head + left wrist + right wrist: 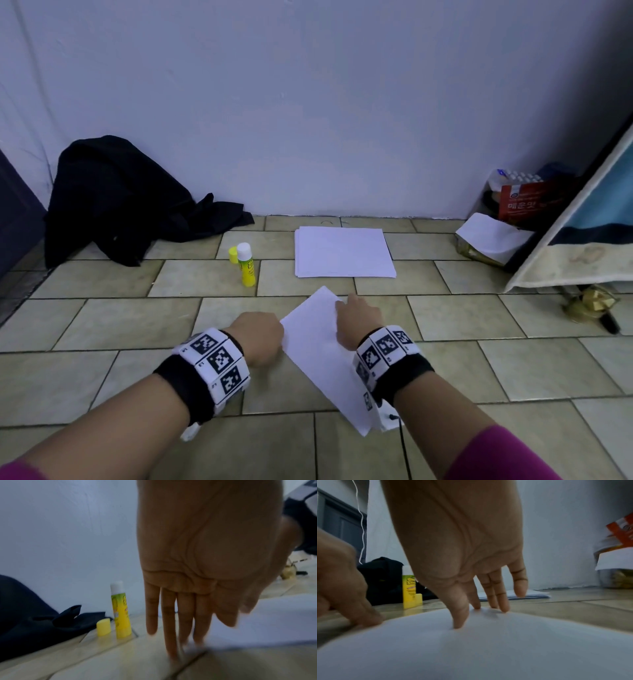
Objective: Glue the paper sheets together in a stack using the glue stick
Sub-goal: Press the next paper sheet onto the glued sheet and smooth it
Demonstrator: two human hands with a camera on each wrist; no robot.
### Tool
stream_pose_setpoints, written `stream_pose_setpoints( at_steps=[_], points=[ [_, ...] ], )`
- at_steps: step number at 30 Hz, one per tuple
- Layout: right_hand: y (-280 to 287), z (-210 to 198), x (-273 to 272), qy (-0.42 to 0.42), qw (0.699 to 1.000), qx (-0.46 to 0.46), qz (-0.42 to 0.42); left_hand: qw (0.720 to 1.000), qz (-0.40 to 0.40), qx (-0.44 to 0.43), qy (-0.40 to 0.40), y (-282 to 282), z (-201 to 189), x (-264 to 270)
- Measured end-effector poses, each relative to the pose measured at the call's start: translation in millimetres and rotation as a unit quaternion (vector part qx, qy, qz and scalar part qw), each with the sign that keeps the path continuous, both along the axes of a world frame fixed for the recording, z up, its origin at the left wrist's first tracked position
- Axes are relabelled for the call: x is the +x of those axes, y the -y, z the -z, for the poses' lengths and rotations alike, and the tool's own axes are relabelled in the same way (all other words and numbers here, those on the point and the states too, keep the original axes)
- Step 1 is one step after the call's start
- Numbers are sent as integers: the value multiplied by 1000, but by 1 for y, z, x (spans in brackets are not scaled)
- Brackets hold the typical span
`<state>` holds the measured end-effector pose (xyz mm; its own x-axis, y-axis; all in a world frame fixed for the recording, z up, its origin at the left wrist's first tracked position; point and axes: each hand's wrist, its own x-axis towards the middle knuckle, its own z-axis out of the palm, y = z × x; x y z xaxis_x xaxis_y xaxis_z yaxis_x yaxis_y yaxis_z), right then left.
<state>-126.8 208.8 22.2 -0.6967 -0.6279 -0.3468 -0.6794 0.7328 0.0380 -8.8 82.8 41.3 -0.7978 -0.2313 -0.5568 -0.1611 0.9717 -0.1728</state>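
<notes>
Fingers (pixel 503 601) of right hand (pixel 358 317) straight, pressing loose white paper sheet (pixel 318 346); left hand (pixel 260 337) flat-fingered at its edge, gripping nothing. Uncapped yellow glue stick (pixel 246 265) upright nearby.

A loose white sheet (pixel 317 337) lies skewed on the tiled floor (pixel 120 318) nearest the camera; a neat stack of white sheets (pixel 343 253) sits flat beyond it, near the wall. Left of the stack, a yellow glue stick (pixel 246 265) stands upright, uncapped, white tip exposed, its yellow cap (pixel 233 255) just beside it
</notes>
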Motion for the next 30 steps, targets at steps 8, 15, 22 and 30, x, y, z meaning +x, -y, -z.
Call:
stream_pose_setpoints(
  at_steps=[8, 15, 22, 30],
  points=[
    [31, 17, 38, 58, 998, -20, -5, 997, -29, 28, -64, -3, 2, 2],
    [41, 18, 50, 119, 982, 21, -144, 996, -71, 49, 19, 14, 35, 2],
    [3, 7, -10, 161, 982, 26, -95, 995, -68, 67, 31, 20, 34, 6],
    [-38, 2, -67, 134, 989, 59, -31, 994, -61, 73, 45, 25, 38, 9]
  ],
)
